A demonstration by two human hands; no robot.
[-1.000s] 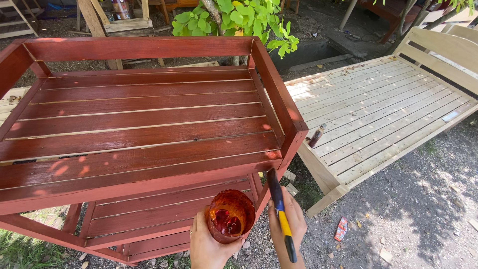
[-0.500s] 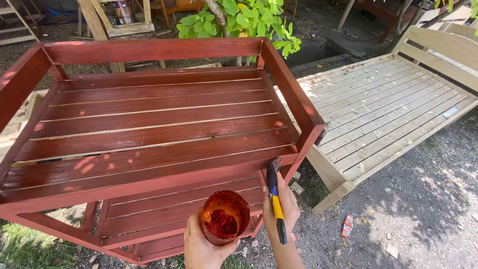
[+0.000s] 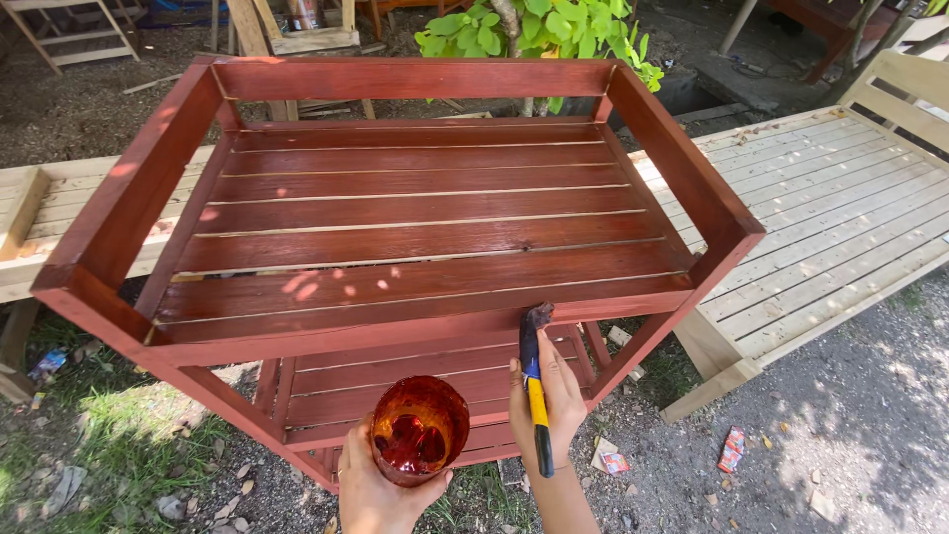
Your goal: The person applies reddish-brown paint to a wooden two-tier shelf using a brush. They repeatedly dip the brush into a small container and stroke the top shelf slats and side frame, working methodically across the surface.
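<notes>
At the bottom of the head view, the left hand point(image 3: 371, 489) is wrapped around a round, translucent cup point(image 3: 418, 429), amber-stained, with dark red liquid pooled inside. Just to its right, the right hand point(image 3: 549, 400) grips a paintbrush point(image 3: 534, 381) with a yellow and dark handle; the bristle tip is dark with stain and touches the front rail of a slatted wooden rack point(image 3: 395, 227). The rack is tray-shaped, with raised side boards and flat slats painted glossy red-brown, pale gaps showing between the slats. A lower shelf of the same slats sits beneath, largely hidden by the top tier and by the cup. Both wrists are cut off by the frame edge. To the right lies a bare, unpainted slatted panel point(image 3: 830, 218) of pale wood, partly out of frame. Gravel ground point(image 3: 850, 425) carries small scraps of litter; a leafy plant point(image 3: 539, 30) stands behind the rack.
</notes>
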